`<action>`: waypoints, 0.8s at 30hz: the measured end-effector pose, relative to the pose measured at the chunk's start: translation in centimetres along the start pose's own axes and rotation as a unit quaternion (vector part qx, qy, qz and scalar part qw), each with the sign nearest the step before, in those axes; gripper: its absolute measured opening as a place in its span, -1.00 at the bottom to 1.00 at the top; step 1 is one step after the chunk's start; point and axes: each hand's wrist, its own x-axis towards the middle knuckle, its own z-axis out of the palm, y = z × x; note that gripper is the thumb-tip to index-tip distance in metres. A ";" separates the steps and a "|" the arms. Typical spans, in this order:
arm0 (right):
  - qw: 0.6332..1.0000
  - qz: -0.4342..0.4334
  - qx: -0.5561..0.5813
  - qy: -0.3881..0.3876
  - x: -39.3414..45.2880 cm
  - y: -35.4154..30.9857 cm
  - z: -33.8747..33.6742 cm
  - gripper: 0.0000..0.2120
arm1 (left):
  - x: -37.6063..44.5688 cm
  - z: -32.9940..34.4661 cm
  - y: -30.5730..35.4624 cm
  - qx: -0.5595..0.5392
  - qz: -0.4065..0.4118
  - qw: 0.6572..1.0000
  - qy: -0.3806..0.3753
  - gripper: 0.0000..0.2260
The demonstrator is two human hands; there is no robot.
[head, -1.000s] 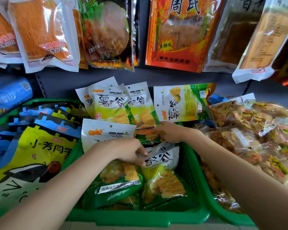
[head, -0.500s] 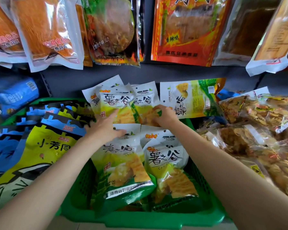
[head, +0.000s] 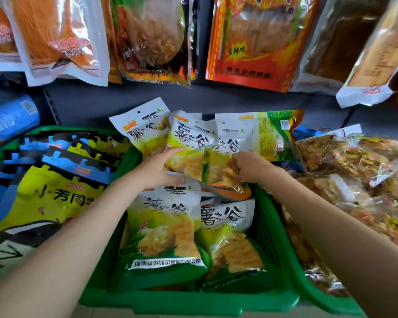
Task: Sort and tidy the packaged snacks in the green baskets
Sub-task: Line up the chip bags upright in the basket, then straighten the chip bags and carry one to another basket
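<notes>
Hands are deep in the middle green basket (head: 271, 216) now. Half a second ago they were at the back row too, and a second ago they were lower, on the front packs.

The left hand (head: 157, 171) has its fingers around the bottom of the middle back pack (head: 189, 143), a white and yellow snack bag that stands up at the back of the basket. Half a second ago this hand lay flatter, lower on the bags. The right hand (head: 251, 167) pinches the lower part of the right back pack (head: 228, 157). It was at nearly the same spot half a second ago. I cannot see how hard either hand squeezes.

A third bag, the left back pack (head: 138, 134), leans beside them, tipped to the left. Behind the right one lies a sideways pack (head: 274, 134).

In front, two front packs (head: 168, 228) lie side by side, face up. They sat about the same way half a second ago.

To the left is another basket full of blue and yellow bags (head: 51, 193). To the right is a pile of clear cracker bags (head: 354, 175). Above, big hanging bags (head: 251, 37) fill the wall. They look bigger and closer than before, so the head has come nearer.
</notes>
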 end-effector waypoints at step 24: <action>0.741 0.117 0.635 0.187 1.9 -7.2 -2.8 -0.40 | -3.5 -3.8 -2.1 -0.070 -0.110 0.988 0.085 -0.56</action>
